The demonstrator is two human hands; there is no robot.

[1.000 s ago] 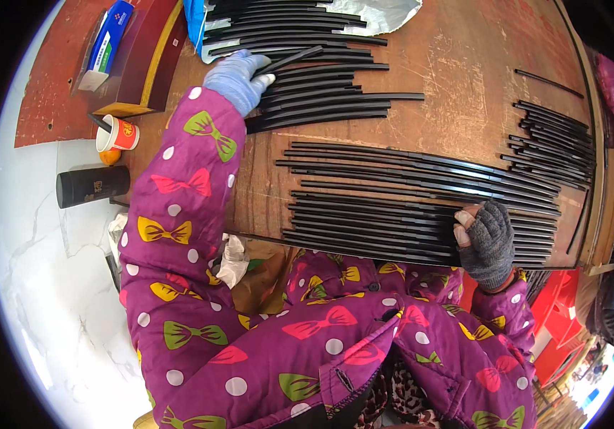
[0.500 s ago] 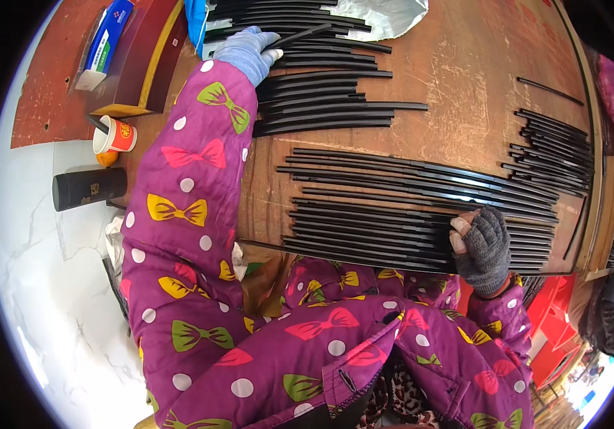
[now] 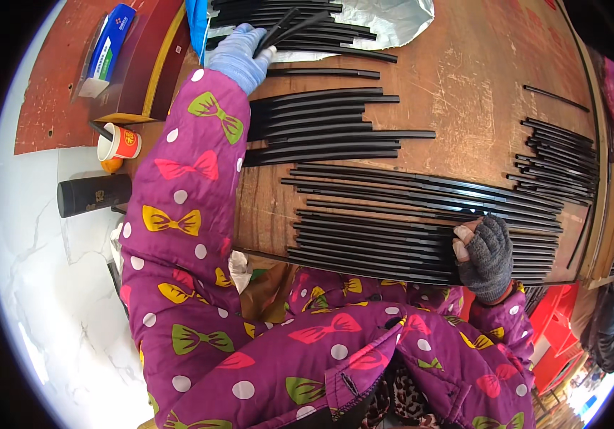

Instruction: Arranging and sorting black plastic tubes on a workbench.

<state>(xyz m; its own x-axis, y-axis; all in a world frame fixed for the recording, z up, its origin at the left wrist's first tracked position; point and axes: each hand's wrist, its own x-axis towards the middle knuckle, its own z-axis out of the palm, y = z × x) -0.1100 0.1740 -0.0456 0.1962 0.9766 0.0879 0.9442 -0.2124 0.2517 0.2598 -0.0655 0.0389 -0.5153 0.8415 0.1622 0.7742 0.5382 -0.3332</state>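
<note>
My left hand (image 3: 241, 58), in a light blue glove, is closed on black rods (image 3: 278, 28); two of them stick up at an angle from the fingers over the far pile. Beneath it lie more black rods (image 3: 321, 44), partly on a white plastic sheet. My right hand (image 3: 484, 257), in a dark grey fingerless glove, rests with curled fingers on the near row of black rods (image 3: 378, 239) at the table's front edge. Whatever its fingers pinch is hidden. Between the hands, a group of thicker rods (image 3: 321, 121) lies on the brown table (image 3: 457, 93).
Shorter black rods (image 3: 557, 154) are grouped at the right, near the table's raised edge. At the left stand a dark red box (image 3: 139, 64), a blue and white carton (image 3: 112, 46), a paper cup (image 3: 122, 143) and a black cylinder (image 3: 92, 194). Red plastic (image 3: 546, 336) shows at lower right.
The left hand has moved slightly left; two rods now point up from it where one lay nearly flat. The view has shifted a little. My right hand stays on the near rods.
</note>
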